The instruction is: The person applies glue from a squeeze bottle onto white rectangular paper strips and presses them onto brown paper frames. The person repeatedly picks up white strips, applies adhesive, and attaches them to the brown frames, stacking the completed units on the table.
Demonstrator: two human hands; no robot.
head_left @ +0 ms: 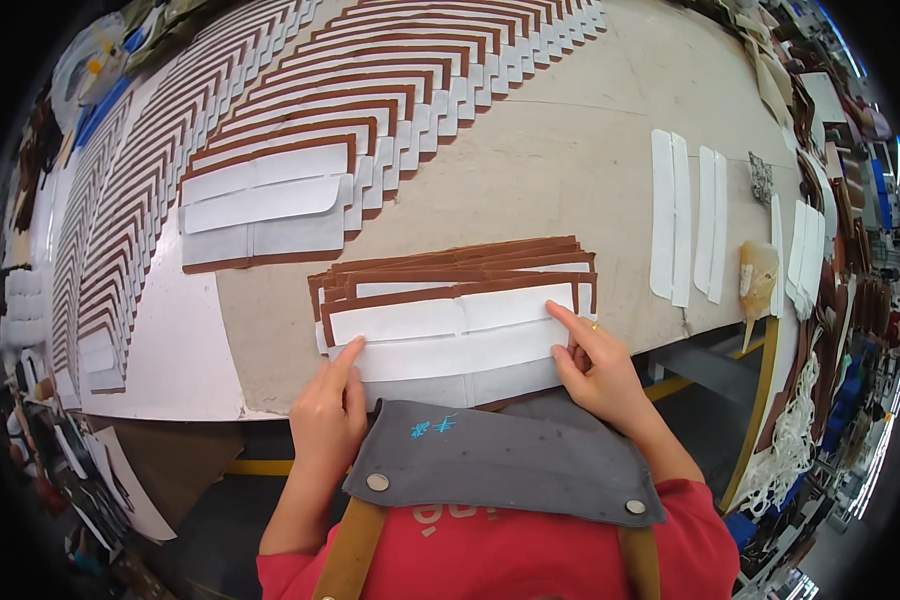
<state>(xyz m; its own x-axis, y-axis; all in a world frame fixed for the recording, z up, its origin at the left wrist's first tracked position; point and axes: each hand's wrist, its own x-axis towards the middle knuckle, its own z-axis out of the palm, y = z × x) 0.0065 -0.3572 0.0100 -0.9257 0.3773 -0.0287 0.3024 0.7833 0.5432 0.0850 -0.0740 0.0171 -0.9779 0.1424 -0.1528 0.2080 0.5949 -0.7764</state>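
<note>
Grey apron bib (500, 465), left hand (328, 412) and right hand (598, 370) fingers flat, released, on white strip (450, 352) lying left-right

Brown leather pieces (450, 262) carry white strips (450, 315) over grey lining. The bench (570, 160) is beige. Beyond the stack, overlapping rows (370, 90) form a brown-and-white chevron pattern. Apron (500, 460) grey; shirt (490, 555) red.

A leather-goods workshop: rows of brown cut pieces (300, 100) cover the worktable (570, 170).
</note>
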